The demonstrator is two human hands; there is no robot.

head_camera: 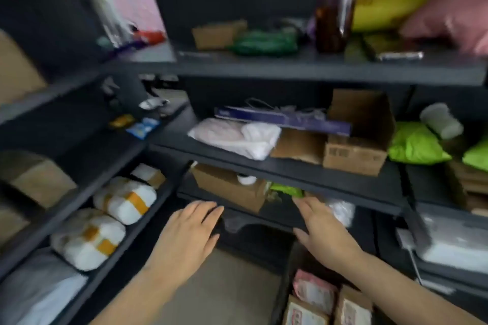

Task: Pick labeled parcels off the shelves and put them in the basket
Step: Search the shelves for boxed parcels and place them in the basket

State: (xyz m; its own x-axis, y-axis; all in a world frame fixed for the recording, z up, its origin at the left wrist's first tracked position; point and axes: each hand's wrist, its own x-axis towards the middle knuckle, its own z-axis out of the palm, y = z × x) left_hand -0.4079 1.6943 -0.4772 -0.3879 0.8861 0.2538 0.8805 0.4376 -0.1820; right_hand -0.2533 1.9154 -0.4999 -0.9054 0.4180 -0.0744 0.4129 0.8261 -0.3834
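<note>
Parcels with labels (327, 301) lie at the lower right of the frame. Just above them, the left hand (184, 235) and right hand (322, 232) stretch toward the low centre shelf (266, 217), fingers straight, grasping nothing. Beyond sit a cardboard box (229, 187) and a green pouch (286, 190).

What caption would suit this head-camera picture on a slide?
Both open, the left hand and right hand reach toward a cardboard box and green bag on a low dark shelf.
</note>
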